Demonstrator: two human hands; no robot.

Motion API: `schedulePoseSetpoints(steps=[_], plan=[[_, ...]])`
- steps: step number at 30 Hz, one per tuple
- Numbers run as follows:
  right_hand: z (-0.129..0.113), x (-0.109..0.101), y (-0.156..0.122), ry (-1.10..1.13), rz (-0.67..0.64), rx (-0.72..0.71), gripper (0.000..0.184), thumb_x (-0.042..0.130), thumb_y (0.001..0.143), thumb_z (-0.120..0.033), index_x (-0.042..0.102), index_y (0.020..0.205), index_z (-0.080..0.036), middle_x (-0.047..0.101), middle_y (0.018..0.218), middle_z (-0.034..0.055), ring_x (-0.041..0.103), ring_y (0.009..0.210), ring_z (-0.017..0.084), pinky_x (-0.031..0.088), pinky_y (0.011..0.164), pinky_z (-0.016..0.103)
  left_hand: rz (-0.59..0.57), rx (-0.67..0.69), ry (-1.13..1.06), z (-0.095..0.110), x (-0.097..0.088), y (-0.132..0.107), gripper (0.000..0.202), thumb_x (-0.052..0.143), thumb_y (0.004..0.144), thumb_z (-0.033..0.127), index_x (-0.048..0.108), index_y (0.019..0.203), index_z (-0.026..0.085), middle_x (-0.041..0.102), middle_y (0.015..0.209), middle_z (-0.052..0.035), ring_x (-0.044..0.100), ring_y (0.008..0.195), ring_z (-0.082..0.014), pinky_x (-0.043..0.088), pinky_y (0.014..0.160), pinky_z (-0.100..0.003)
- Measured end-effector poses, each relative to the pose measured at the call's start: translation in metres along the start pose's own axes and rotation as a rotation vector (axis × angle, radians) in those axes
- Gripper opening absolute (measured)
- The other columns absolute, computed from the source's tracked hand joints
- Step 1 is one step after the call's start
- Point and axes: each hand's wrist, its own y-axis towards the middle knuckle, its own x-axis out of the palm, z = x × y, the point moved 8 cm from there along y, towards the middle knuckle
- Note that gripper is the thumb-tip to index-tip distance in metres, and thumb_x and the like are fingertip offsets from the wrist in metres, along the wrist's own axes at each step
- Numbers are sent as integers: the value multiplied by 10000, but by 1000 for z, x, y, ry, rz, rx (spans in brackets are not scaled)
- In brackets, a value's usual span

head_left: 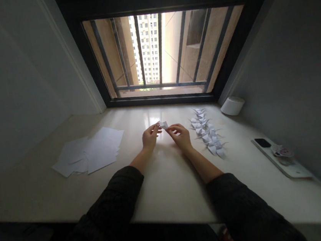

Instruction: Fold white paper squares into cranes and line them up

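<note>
A small folded piece of white paper [163, 125] is held just above the pale table [168, 189], near its middle. My left hand [150, 136] pinches its left side with thumb and fingertips. My right hand [179, 134] pinches its right side, fingers curled. Both forearms come up from the near edge in dark sleeves.
Loose white paper sheets [90, 151] lie spread on the left. A row of several folded paper cranes [207, 132] lies to the right of my hands. A white round container [232, 105] stands at the far right corner. A phone [280, 155] lies along the right edge. A barred window [164, 54] is ahead.
</note>
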Motion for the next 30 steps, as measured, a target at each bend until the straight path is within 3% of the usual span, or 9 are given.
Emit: schedulePoseSetpoints(steps=[4, 11, 18, 25, 30], plan=[[17, 3, 1, 178, 5, 173, 293, 667, 686, -485, 709, 771, -208, 646, 889, 54, 597, 743, 163, 458, 592, 266, -47, 62, -35, 3, 4, 0, 548, 652, 724, 473, 571, 1205, 224, 655, 1102, -94, 655, 896, -202, 504, 703, -264], [20, 11, -1, 287, -53, 250, 328, 707, 621, -509, 704, 739, -203, 678, 851, 52, 589, 734, 171, 455, 625, 276, -129, 50, -93, 0, 11, 0, 641, 711, 675, 427, 523, 1237, 183, 691, 955, -97, 658, 815, -188, 500, 724, -279], [26, 17, -1, 365, -102, 292, 323, 746, 584, -481, 702, 727, -195, 676, 759, 32, 594, 726, 171, 464, 675, 288, -189, 58, -134, 5, 12, 2, 567, 721, 664, 401, 552, 1149, 161, 685, 891, -89, 646, 821, -183, 495, 720, -276], [29, 18, 2, 430, -152, 290, 328, 758, 563, -472, 715, 743, -201, 689, 738, 31, 617, 730, 185, 481, 706, 323, -276, 33, -115, 12, 9, 3, 542, 719, 659, 411, 572, 1123, 170, 682, 896, -81, 641, 767, -161, 485, 709, -278], [16, 7, 3, 308, -68, 174, 279, 723, 638, -467, 710, 742, -209, 668, 776, 41, 602, 725, 181, 462, 632, 299, -303, -11, -100, 9, 7, 5, 523, 724, 655, 418, 594, 1094, 165, 687, 865, -93, 649, 736, -167, 489, 700, -288]])
